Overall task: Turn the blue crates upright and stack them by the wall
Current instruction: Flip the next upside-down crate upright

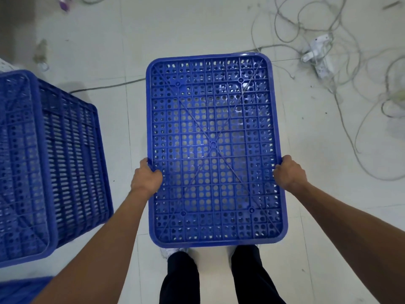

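A blue perforated crate (214,119) fills the middle of the view, its ribbed underside facing up at me, so it is upside down. My left hand (146,178) grips its left edge and my right hand (289,172) grips its right edge, both at about the same height. A second blue crate (54,163) stands at the left, also bottom up, its slatted side wall showing. A blurred strip of a third blue crate (24,288) shows at the bottom left corner.
The floor is pale tile. Tangled grey cables (341,69) and a white power strip (317,53) lie at the upper right. One cable (105,86) runs across the floor behind the crates. My legs and shoes (182,273) are just below the held crate.
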A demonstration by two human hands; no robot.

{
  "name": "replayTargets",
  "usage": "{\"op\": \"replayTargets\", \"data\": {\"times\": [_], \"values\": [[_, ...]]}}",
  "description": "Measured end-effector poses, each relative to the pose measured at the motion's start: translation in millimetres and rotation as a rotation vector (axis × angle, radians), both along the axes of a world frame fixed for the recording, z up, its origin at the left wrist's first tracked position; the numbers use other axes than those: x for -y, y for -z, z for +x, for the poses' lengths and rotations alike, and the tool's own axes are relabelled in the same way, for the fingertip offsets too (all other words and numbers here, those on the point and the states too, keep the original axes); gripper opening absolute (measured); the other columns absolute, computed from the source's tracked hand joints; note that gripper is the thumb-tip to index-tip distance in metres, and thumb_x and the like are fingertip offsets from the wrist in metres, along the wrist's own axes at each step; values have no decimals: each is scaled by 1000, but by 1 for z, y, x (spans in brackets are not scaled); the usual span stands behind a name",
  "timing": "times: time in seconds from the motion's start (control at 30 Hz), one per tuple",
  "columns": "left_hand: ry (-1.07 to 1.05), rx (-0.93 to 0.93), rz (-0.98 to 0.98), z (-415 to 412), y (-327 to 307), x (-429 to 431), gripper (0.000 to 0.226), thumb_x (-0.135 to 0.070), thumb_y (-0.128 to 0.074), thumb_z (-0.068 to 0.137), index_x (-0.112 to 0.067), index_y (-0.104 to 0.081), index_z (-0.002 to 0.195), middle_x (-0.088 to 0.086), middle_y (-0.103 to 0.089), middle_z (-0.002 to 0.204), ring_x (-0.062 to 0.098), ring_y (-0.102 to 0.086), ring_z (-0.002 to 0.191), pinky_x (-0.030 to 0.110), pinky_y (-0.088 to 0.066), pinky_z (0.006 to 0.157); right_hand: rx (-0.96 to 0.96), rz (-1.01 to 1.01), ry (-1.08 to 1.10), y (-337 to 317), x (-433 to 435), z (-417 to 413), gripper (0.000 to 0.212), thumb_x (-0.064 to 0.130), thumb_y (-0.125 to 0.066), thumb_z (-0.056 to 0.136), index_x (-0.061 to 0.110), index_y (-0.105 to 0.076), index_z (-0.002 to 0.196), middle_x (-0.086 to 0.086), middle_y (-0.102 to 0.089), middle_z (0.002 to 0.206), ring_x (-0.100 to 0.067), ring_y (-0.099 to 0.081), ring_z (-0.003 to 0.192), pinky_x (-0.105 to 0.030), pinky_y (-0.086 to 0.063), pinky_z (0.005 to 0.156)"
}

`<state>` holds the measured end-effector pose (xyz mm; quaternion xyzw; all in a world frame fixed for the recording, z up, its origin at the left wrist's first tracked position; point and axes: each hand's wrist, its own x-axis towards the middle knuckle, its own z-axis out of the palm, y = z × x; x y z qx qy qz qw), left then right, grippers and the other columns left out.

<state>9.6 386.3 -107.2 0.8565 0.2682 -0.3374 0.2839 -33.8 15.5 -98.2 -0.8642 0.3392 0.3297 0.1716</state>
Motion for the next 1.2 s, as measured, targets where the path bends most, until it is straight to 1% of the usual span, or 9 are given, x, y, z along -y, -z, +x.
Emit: {"op": "replayTargets", "data": {"times": [0.13, 0.3, 0.5, 0.57, 0.63, 0.73, 0.83, 1.0, 1.2], "values": [[66, -26, 41, 4, 4, 9, 75, -45, -53, 76, -23, -34, 145, 10, -60, 124, 32, -63, 100, 50, -54, 89, 38, 19, 18, 2, 11, -6, 29, 21, -40, 101, 3, -45, 123, -19, -59, 118, -35, -57, 97, -35, -40, 76], [91, -58, 41, 3, -10, 22, 69, -39, -60, 89, -19, -31, 148, 9, -58, 126, 29, -61, 103, 39, -50, 85, 80, 53, 14, -5, 13, -11, 26, 23, -43, 101, 3, -47, 118, -17, -62, 113, -35, -62, 95, -36, -45, 73], [145, -110, 42, 0, -14, 24, 76, -51, -61, 81, -20, -32, 144, 9, -60, 128, 31, -61, 109, 48, -50, 96, 164, 59, -41, -36, 23, -4, 27, 28, -43, 101, 8, -47, 119, -10, -62, 104, -30, -56, 83, -38, -46, 74], [182, -155, 35, -4, -18, 29, 86, -59, -59, 77, -22, -28, 148, 8, -50, 144, 32, -57, 121, 49, -47, 103, 185, 56, -69, -48, 28, -1, 28, 31, -44, 101, 10, -47, 119, -11, -64, 107, -30, -58, 86, -40, -48, 76], [314, -217, 64, -11, -24, 34, 91, -59, -58, 82, -24, -17, 156, 7, -21, 163, 31, -44, 137, 45, -40, 110, 208, 56, -84, -59, 31, 1, 30, 34, -45, 100, 11, -47, 119, -10, -65, 109, -29, -59, 87, -40, -49, 78], [499, -229, 146, -23, -35, 39, 82, -52, -52, 93, -21, -12, 158, 4, 3, 167, 27, -28, 148, 41, -35, 113, 249, 80, -82, -73, 26, 0, 38, 40, -48, 98, 12, -46, 124, -8, -67, 113, -30, -65, 95, -43, -53, 82], [517, -95, 132, -30, -52, 47, 66, -40, -48, 99, -14, -25, 155, 7, -12, 165, 25, -26, 148, 40, -33, 115, 310, 117, -96, -88, 8, -1, 38, 42, -51, 97, 15, -46, 123, -4, -69, 107, -25, -66, 88, -37, -51, 75], [361, 196, -78, -33, -95, 68, 33, -29, -52, 100, -16, -60, 129, 1, -63, 128, 16, -61, 111, 32, -49, 95, 388, 237, -147, -121, -46, 4, 29, 39, -61, 91, 19, -47, 106, 2, -63, 74, -18, -61, 64, -39, -51, 62], [193, 403, -280, -35, -135, 85, 23, -34, -53, 100, -22, -67, 114, -9, -67, 111, 4, -61, 98, 26, -51, 88, 459, 377, -209, -144, -116, 8, 25, 37, -62, 92, 20, -47, 102, -3, -61, 72, -22, -62, 63, -44, -52, 61]]}}
